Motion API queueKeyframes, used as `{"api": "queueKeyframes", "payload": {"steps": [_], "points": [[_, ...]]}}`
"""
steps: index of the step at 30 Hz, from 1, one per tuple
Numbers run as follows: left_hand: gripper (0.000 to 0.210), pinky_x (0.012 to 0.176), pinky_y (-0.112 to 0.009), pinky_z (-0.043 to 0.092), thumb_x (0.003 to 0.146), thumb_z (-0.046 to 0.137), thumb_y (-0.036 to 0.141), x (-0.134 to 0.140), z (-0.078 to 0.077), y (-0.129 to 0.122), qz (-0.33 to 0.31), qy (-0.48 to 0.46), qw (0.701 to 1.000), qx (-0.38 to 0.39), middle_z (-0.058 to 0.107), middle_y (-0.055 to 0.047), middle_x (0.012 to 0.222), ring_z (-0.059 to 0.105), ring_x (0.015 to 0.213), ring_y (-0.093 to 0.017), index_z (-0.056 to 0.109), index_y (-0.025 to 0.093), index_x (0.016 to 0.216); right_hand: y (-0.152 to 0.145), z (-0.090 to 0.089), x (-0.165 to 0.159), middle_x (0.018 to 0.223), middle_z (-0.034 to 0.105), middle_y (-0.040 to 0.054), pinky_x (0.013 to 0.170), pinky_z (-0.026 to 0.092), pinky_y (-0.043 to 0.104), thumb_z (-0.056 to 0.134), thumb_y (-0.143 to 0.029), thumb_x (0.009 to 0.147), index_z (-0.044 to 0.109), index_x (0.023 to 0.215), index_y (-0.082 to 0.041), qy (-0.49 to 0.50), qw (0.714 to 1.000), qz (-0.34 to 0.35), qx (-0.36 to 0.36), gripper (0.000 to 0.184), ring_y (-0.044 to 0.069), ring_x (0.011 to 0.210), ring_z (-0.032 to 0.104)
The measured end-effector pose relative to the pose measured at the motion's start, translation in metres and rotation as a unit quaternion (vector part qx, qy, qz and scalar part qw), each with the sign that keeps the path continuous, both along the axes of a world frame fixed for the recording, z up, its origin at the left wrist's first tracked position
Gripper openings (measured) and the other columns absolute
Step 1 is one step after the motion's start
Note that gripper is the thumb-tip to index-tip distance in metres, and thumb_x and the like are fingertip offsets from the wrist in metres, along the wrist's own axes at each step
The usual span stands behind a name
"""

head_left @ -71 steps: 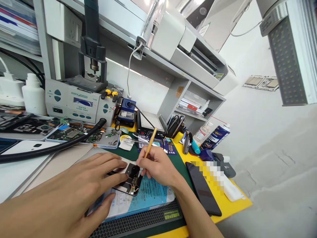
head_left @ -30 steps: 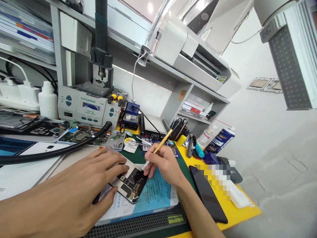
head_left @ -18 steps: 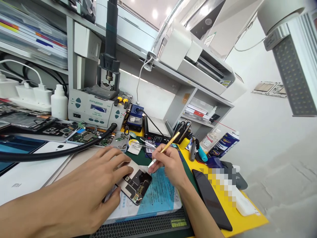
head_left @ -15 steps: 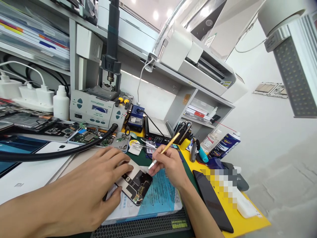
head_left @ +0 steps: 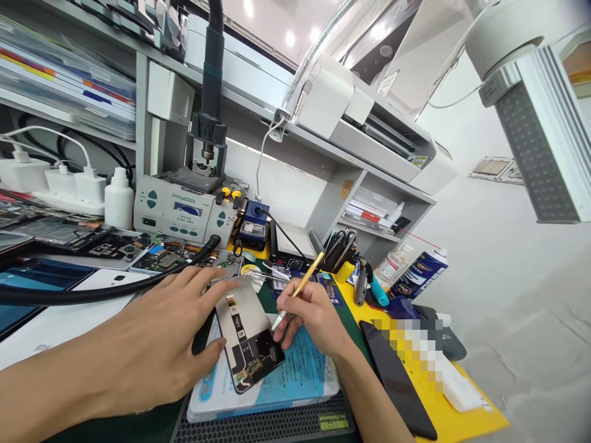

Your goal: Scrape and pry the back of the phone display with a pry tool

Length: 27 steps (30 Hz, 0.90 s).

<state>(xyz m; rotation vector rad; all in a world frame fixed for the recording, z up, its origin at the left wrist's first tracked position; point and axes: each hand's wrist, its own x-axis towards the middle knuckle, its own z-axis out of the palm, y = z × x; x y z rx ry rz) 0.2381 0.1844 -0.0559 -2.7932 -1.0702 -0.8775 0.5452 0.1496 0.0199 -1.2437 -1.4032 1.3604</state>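
Note:
A phone display panel (head_left: 252,332) lies back side up, its ribbon cable and dark circuit area showing, on a blue-and-white box (head_left: 300,369). My left hand (head_left: 170,335) is at the panel's left side with fingers apart. Its index fingertip is at the panel's upper edge and the thumb is by its left edge; whether they touch it is hard to tell. Pinched in my right hand (head_left: 311,314) is a slim pen-like tool (head_left: 305,275) with a gold handle and a pale tip. That tip is at the panel's right edge.
A thick black hose (head_left: 111,292) crosses the left side above a white tablet-like device (head_left: 96,317). Behind stands a grey rework station (head_left: 178,212). On the right, a black phone-like slab (head_left: 399,378) lies on a yellow mat (head_left: 462,424). A lamp (head_left: 540,129) hangs above.
The panel has turned and more of it is uncovered. My left hand has lifted and shifted left, its fingers off the panel's middle. The right hand with the tool has moved slightly left and down.

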Motion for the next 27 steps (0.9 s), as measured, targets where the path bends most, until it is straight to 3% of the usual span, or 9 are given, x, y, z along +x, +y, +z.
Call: {"api": "queueKeyframes", "payload": {"steps": [3,8,15,20,27], "points": [[0.077,0.113,-0.055,0.068,0.119,0.071,0.048,0.001,-0.001,0.000,0.003,0.001,1.000,-0.018,0.078,-0.006,0.170,0.078,0.151,-0.039,0.047,0.048,0.193,0.001,-0.002,0.003,0.055,0.070,-0.0017,0.042,0.060,0.025,0.096,-0.048,0.075,0.066,0.080,-0.025,0.011,1.000,0.022,-0.003,0.038,0.022,0.050,0.077],[0.056,0.112,-0.054,0.068,0.115,0.071,0.042,0.002,0.000,-0.001,-0.001,-0.004,1.000,-0.029,0.083,-0.005,0.164,0.081,0.145,-0.038,0.072,0.043,0.171,0.002,-0.005,0.007,0.059,0.071,-0.0008,0.048,0.067,0.027,0.100,-0.050,0.077,0.068,0.083,-0.023,0.038,0.996,0.072,-0.030,0.042,0.022,0.053,0.079],[0.050,0.114,-0.058,0.067,0.111,0.068,0.029,0.005,0.009,-0.002,-0.024,0.007,1.000,0.013,0.087,-0.006,0.156,0.082,0.142,-0.040,0.084,0.040,0.157,0.001,-0.008,0.008,0.066,0.079,0.0057,0.058,0.071,0.032,0.105,-0.050,0.075,0.072,0.083,-0.020,0.089,0.979,0.158,-0.088,0.045,0.027,0.061,0.086],[0.044,0.106,-0.056,0.068,0.106,0.073,0.028,0.005,0.014,-0.003,-0.060,0.013,0.998,0.007,0.084,-0.004,0.164,0.078,0.148,-0.042,0.089,0.042,0.144,0.000,-0.007,0.008,0.068,0.081,0.0052,0.060,0.072,0.030,0.108,-0.049,0.077,0.073,0.083,-0.021,0.096,0.977,0.164,-0.094,0.046,0.025,0.062,0.087],[0.041,0.114,-0.059,0.063,0.111,0.057,0.024,0.020,0.020,-0.025,-0.015,-0.046,0.999,0.020,0.086,-0.006,0.149,0.075,0.143,-0.039,0.093,0.039,0.124,0.000,-0.009,0.010,0.067,0.079,0.0039,0.060,0.072,0.029,0.109,-0.051,0.078,0.072,0.084,-0.021,0.091,0.978,0.165,-0.094,0.048,0.024,0.062,0.086]]}}
